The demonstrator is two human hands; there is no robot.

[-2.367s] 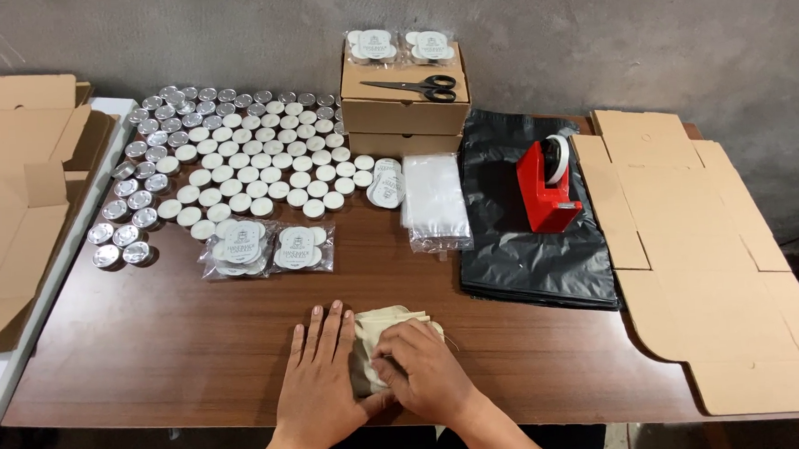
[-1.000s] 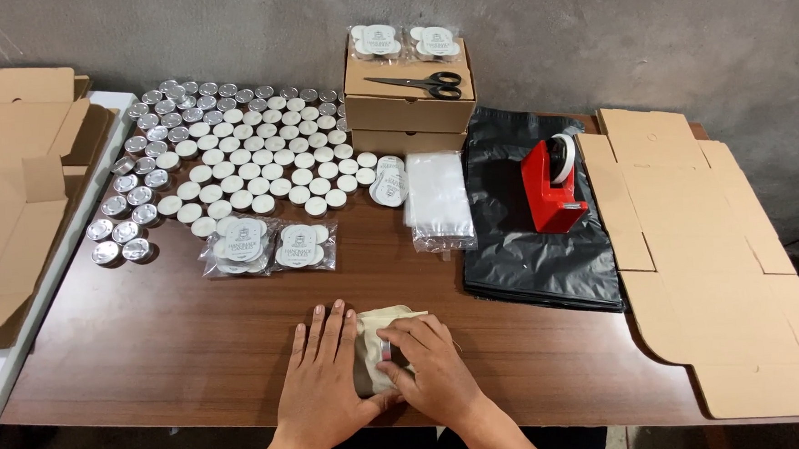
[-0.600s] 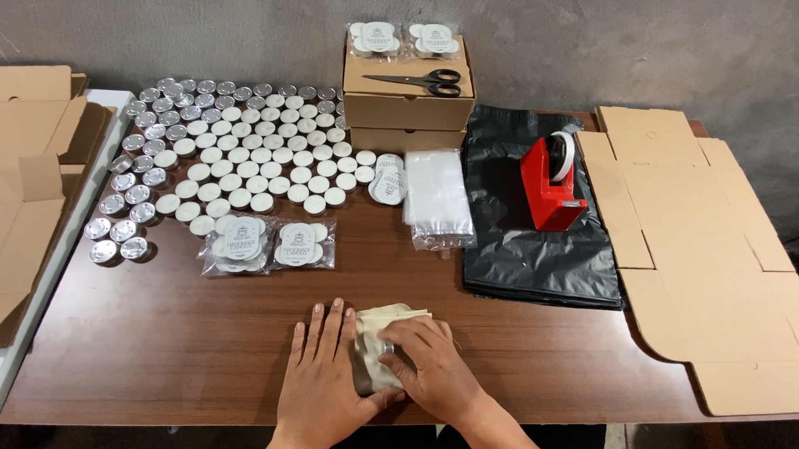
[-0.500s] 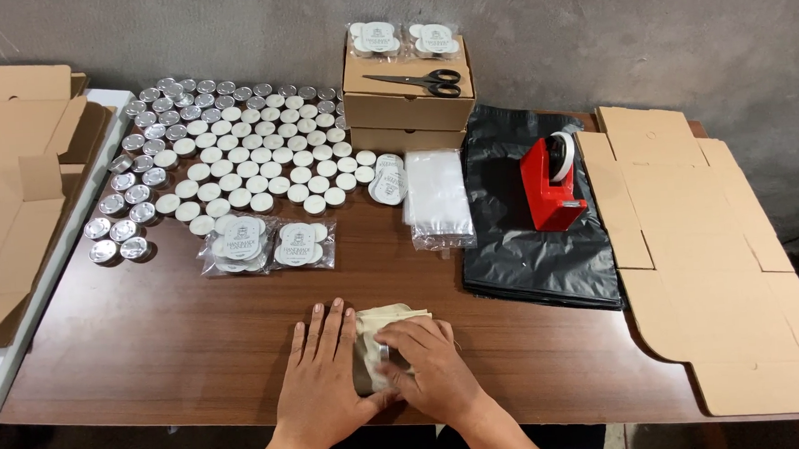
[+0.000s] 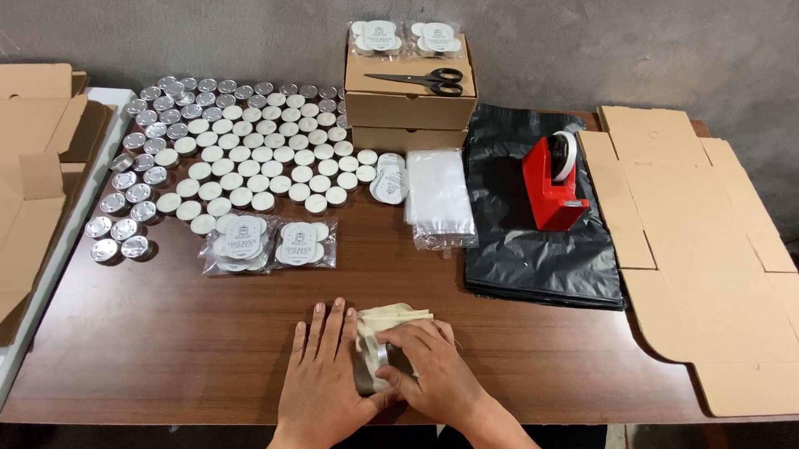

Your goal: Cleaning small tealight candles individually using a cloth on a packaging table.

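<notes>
At the table's [image 5: 151,356] near edge, left hand [image 5: 321,383] lies flat beside a small cloth pouch [image 5: 387,330]; right hand [image 5: 435,373] grips silver tins [image 5: 375,367] at its mouth. Beyond: bagged candle packs [image 5: 268,243], rows of tealights [image 5: 241,155], scissors [image 5: 417,80] on stacked boxes [image 5: 407,115].

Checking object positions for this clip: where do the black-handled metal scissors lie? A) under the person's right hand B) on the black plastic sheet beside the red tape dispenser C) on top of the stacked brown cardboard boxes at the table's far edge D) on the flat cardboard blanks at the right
C: the black-handled metal scissors lie flat on the lid of the stacked brown cardboard boxes, just in front of two clear packets of candles.
</notes>
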